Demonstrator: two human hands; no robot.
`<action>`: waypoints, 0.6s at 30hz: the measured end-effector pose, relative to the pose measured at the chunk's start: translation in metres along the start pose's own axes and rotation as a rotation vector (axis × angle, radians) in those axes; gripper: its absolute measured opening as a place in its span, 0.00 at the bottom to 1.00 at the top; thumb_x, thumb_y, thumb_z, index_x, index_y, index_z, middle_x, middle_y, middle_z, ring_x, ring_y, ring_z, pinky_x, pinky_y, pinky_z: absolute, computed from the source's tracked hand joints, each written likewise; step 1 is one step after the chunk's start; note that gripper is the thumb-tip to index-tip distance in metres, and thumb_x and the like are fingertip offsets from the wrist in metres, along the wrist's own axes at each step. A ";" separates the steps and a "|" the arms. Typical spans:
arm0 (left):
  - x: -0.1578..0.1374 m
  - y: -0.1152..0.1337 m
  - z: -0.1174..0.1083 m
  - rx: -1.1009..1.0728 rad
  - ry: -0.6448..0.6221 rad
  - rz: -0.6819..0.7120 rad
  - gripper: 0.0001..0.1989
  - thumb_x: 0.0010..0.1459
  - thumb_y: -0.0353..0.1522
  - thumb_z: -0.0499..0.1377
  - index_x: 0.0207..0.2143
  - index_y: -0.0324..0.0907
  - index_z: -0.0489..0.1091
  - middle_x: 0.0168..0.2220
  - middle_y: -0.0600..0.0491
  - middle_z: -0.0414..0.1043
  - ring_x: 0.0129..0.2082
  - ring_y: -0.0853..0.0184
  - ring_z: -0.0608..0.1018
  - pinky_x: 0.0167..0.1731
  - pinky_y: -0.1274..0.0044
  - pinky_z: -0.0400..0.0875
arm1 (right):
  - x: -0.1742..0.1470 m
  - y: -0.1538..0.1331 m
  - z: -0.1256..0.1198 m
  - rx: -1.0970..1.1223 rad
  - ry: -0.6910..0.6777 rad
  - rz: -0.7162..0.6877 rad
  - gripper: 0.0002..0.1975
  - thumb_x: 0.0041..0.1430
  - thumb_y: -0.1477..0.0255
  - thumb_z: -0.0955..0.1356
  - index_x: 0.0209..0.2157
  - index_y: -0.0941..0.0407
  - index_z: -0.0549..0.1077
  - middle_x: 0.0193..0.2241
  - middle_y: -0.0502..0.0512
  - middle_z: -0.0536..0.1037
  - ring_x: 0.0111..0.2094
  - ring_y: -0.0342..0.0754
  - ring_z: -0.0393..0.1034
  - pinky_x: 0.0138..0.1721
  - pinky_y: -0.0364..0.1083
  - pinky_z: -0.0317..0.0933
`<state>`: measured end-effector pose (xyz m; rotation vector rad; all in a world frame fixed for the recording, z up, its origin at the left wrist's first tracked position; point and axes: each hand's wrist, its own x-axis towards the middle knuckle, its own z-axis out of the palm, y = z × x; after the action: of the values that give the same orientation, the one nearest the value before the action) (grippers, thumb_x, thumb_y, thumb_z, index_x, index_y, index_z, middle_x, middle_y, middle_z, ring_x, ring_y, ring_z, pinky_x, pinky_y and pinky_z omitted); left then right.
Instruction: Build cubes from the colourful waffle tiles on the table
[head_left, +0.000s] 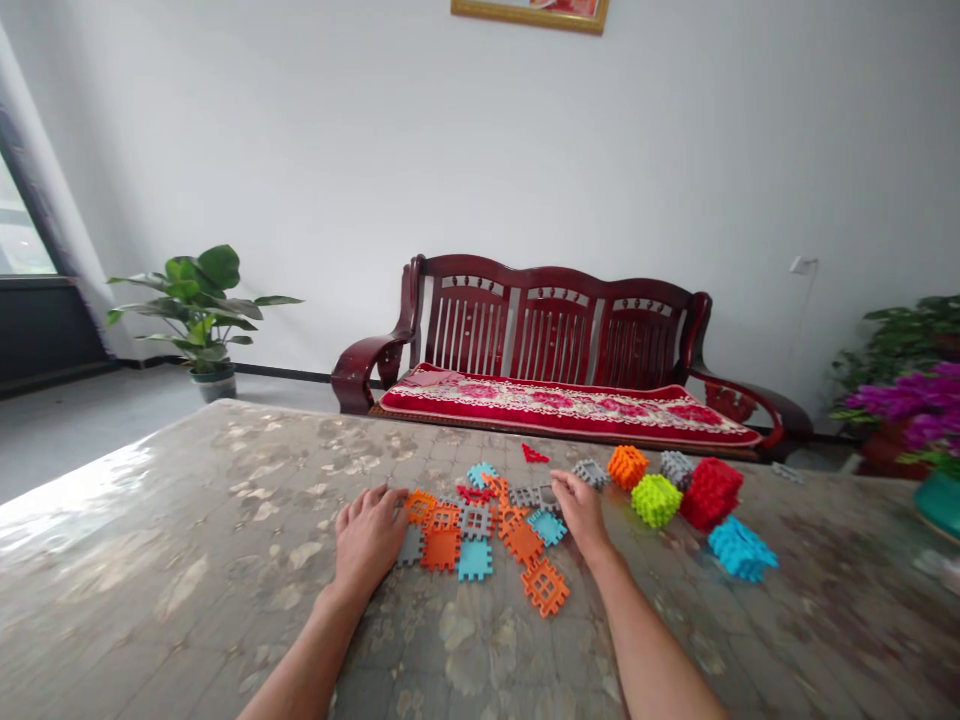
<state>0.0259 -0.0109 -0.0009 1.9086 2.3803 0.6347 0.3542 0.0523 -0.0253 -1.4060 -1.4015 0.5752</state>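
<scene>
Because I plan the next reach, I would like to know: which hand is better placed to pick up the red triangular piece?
Probably the right hand: its fingers are close to the red triangular piece, while the left hand is farther away, across the flat pieces.

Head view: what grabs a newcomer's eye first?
Probably the bright knobbly blocks grouped on the table, right of the right hand. Next, the flat toothed pieces in orange, blue, grey and red, mostly spread between that hand and the left hand. Behind the table, the dark red wooden bench with its red patterned cover stands out too.
</scene>
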 end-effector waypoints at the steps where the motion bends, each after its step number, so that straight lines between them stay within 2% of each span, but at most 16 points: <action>1: 0.000 0.000 0.000 0.004 0.001 0.001 0.19 0.62 0.36 0.49 0.51 0.52 0.74 0.59 0.50 0.69 0.61 0.56 0.66 0.60 0.62 0.54 | 0.000 -0.001 -0.002 0.014 -0.027 0.003 0.20 0.49 0.61 0.66 0.40 0.56 0.79 0.40 0.59 0.82 0.43 0.56 0.75 0.46 0.52 0.67; 5: 0.000 0.001 -0.002 0.009 -0.015 0.004 0.20 0.63 0.37 0.48 0.52 0.52 0.73 0.59 0.50 0.69 0.60 0.56 0.66 0.60 0.62 0.55 | -0.005 -0.006 -0.018 0.171 -0.282 0.073 0.25 0.44 0.64 0.70 0.45 0.57 0.78 0.37 0.56 0.82 0.38 0.53 0.76 0.41 0.50 0.68; 8: 0.001 0.001 -0.002 0.004 -0.024 0.000 0.20 0.62 0.36 0.48 0.52 0.52 0.73 0.60 0.49 0.68 0.61 0.56 0.66 0.60 0.62 0.55 | -0.008 -0.010 -0.032 0.284 -0.447 0.129 0.29 0.41 0.67 0.73 0.50 0.56 0.76 0.42 0.55 0.81 0.42 0.52 0.74 0.44 0.50 0.67; 13: 0.001 0.000 0.000 0.003 -0.032 -0.007 0.20 0.62 0.36 0.48 0.52 0.52 0.73 0.60 0.49 0.68 0.61 0.56 0.65 0.61 0.62 0.54 | -0.008 -0.010 -0.040 0.328 -0.550 0.140 0.33 0.40 0.69 0.73 0.53 0.55 0.73 0.51 0.57 0.77 0.48 0.51 0.71 0.51 0.51 0.65; 18: 0.001 -0.001 0.000 -0.002 -0.023 -0.001 0.20 0.62 0.36 0.48 0.52 0.52 0.72 0.60 0.50 0.68 0.61 0.57 0.66 0.60 0.63 0.54 | -0.004 -0.007 -0.036 0.297 -0.625 0.160 0.32 0.39 0.71 0.72 0.51 0.55 0.74 0.48 0.56 0.79 0.47 0.52 0.73 0.51 0.52 0.66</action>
<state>0.0246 -0.0099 -0.0014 1.9028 2.3662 0.6119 0.3818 0.0350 -0.0070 -1.1458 -1.5981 1.3558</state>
